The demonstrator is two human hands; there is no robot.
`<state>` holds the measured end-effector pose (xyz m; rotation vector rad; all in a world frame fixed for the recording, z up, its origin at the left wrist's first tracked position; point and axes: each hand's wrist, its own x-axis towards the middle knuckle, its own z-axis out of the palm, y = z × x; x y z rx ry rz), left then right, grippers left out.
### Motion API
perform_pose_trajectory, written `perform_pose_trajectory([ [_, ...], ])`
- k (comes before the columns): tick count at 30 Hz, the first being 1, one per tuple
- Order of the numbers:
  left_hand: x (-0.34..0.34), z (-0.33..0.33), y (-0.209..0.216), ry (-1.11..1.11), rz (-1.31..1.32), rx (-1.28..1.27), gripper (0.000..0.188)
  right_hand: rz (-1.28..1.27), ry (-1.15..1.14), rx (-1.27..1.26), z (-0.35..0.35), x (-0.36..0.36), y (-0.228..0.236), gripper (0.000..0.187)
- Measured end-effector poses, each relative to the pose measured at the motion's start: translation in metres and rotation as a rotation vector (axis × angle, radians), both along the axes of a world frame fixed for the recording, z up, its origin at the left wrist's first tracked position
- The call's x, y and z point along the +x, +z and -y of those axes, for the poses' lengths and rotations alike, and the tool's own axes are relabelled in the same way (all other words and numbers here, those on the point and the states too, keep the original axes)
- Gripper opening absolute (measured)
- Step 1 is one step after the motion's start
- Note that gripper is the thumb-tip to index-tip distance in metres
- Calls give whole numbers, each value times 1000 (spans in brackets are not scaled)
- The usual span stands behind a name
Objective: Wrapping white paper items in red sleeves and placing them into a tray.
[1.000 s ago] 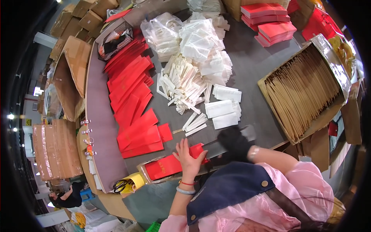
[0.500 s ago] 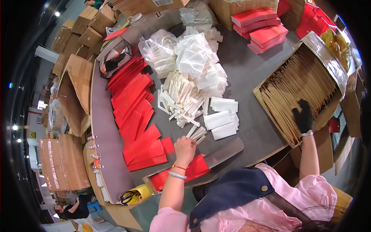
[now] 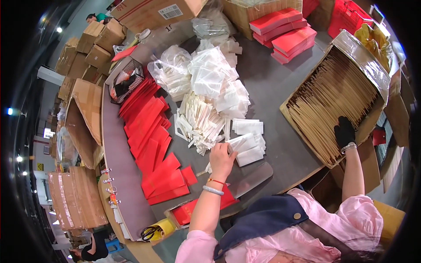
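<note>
head view: the left hand (image 3: 222, 160), bare, is over the table (image 3: 285, 96) at the near left edge of some flat white packets (image 3: 251, 153), its fingers curled and its thumb pointing toward them. what lies under the fingertips is hidden, so whether that hand grips anything cannot be told. the right hand (image 3: 345, 133), in a black glove, rests against thin brown pieces (image 3: 333, 94) packed closely on edge in an open carton (image 3: 366, 57); the glove is too dark to tell whether its fingers are closed on one.

the white packets lie in overlapping layers near the middle of the table. beyond them and to the left is a loose heap of narrow white strips (image 3: 199, 120), and behind that a larger pile of white pouches (image 3: 212, 72) next to a clear plastic bag (image 3: 171, 72).

along the left side, red envelopes (image 3: 151, 140) overlap in a long row. at the near edge, partly hidden by the left forearm, lies a red packet (image 3: 228, 197) with a clear sheet (image 3: 254, 179) reaching out from its right end. scissors (image 3: 150, 232) lie on something yellow at the near left corner. stacks of red pieces (image 3: 294, 41) sit at the far right.
</note>
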<state>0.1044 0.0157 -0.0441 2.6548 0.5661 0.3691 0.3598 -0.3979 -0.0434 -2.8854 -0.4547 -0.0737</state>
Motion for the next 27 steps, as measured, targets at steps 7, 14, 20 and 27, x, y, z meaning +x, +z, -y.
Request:
perform_pose_trajectory([
  [7, 2, 6, -2, -40, 101, 95, 34, 173, -234, 269, 8, 3, -7, 29],
  [14, -3, 3, -10, -53, 139, 27, 26, -54, 238, 1169, -81, -77, 49, 12],
  [20, 2, 5, -11, 42, 146, -189, 18, -318, 300, 1026, -136, -138, 0, 11],
  [27, -42, 39, 58, 28, -105, -796, 11, -262, 518, 772, -132, -121, -7, 14],
])
